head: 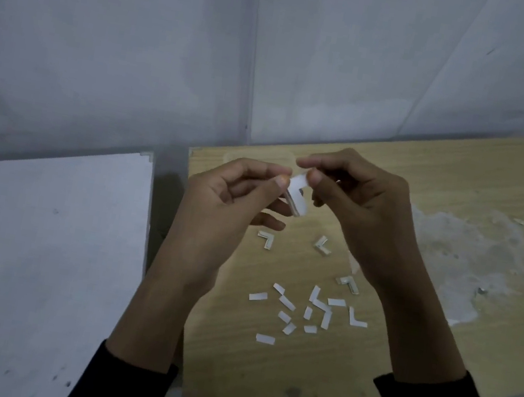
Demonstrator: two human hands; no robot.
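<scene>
Left hand (pixel 233 193) and right hand (pixel 354 200) both pinching one small white bracket (pixel 296 196) above wooden table (pixel 466 170), white strips (pixel 304 312) scattered nearer

The small white L-shaped corner piece (pixel 296 197) is blurred, its top hidden by the pinching thumbs of the left hand (pixel 229 199) and right hand (pixel 359 211). Both black sleeves (pixel 125 383) are cut off at the bottom edge. A tiny shiny speck (pixel 482 291) on the pale wooden table (pixel 468 156) is too small to identify.

Wooden table (pixel 466 170) — white paper strips (pixel 300 312), L-shaped corner pieces (pixel 266 239), whitish smear (pixel 463 252).
</scene>
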